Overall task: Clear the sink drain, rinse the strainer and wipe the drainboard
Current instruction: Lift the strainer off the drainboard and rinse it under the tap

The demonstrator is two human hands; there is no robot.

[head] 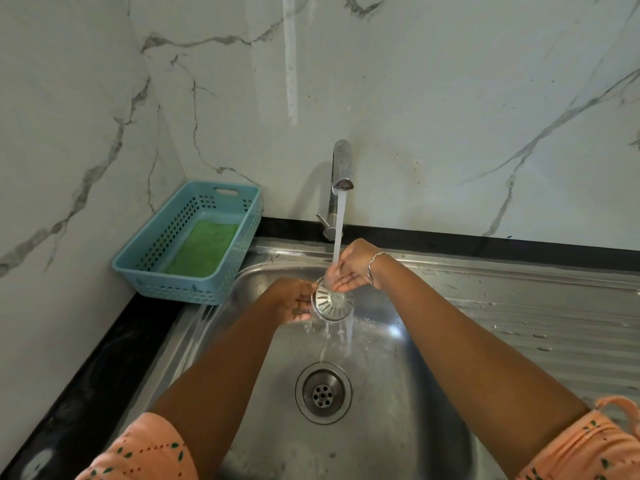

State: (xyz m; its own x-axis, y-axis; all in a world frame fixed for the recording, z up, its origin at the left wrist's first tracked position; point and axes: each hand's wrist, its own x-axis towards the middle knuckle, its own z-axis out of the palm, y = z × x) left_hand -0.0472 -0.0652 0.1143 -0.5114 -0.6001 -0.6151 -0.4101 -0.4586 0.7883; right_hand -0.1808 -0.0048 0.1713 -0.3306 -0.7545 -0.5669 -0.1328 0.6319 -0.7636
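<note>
Below, the round steel drain (323, 393) sits clear while both hands, left hand (294, 299) and right hand (349, 268), pinch the slotted metal strainer (331, 304) under running water, ribbed steel drainboard (554, 317) seemingly unwiped.

Drain (323, 393) lies open below — faucet (341, 174) blocks behind.

Soft, even daylight fills the frame, bright on the wall (433, 98) at upper right and dimmer toward the lower left. A pale streak of glare runs down the wall at top centre. The tap (341, 168) throws a faint shadow to its left. Small highlights glint on the sink (391, 330) at centre right. Wide-angle bending curves the counter (104, 358) at lower left. Focus is fairly sharp at centre; the sleeves (145, 452) along the bottom edge look smeared.
</note>
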